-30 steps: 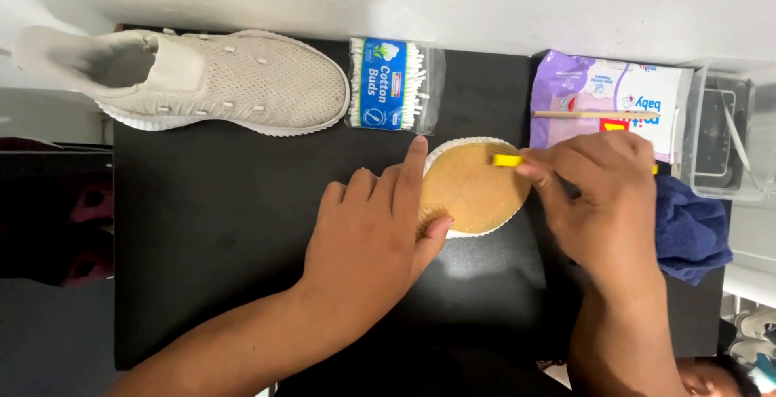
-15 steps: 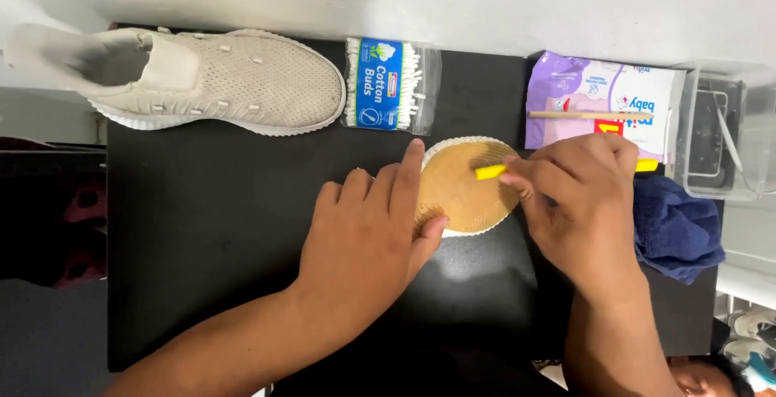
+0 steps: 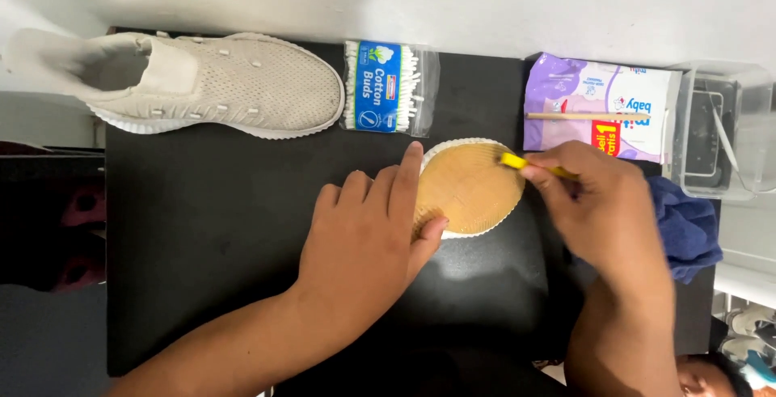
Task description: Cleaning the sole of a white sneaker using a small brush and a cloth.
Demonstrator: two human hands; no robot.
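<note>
A shoe lies sole-up on the black table, its tan sole (image 3: 469,189) ringed by a white rim. My left hand (image 3: 368,231) presses down on the shoe from the left, index finger along its edge and thumb on the sole. My right hand (image 3: 602,203) grips a yellow-handled brush (image 3: 517,162), whose head rests on the sole's upper right edge. Most of the shoe under my left hand is hidden.
A second white knit shoe (image 3: 202,82) lies upright at the back left. A bag of cotton buds (image 3: 388,87) sits behind the sole. A purple wipes pack (image 3: 598,106) with a wooden stick on it, a clear plastic box (image 3: 719,134) and a blue cloth (image 3: 687,227) are at the right.
My right hand slid the brush left across the sole, then back right to its upper right edge. My left hand stayed on the shoe.
</note>
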